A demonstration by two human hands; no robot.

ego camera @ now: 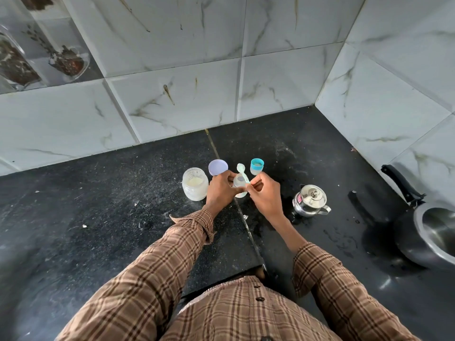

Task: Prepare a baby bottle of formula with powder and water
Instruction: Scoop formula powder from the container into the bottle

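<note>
Jar (195,184) of pale powder stands open at the left on the black counter (98,217), and its lilac lid (218,167) lies flat just behind and to the right of it. Next comes the left hand (219,190), its fingers curled round the small clear baby bottle (239,183), which stands upright on the counter between the two hands. A pale green spoon (243,177) slants across the bottle's open mouth, bowl pointing away toward the wall. The right hand (264,193) pinches the spoon's handle between thumb and fingertips. Just behind the hands, a little to the right, the bottle's teal collar and cap (256,166) sits on the counter, apart from the bottle. Further right a small lidded steel kettle (310,200) stands near the right wrist, with wet patches around its base. At the far right edge lies a dark pan (428,232) with a long black handle.
</note>
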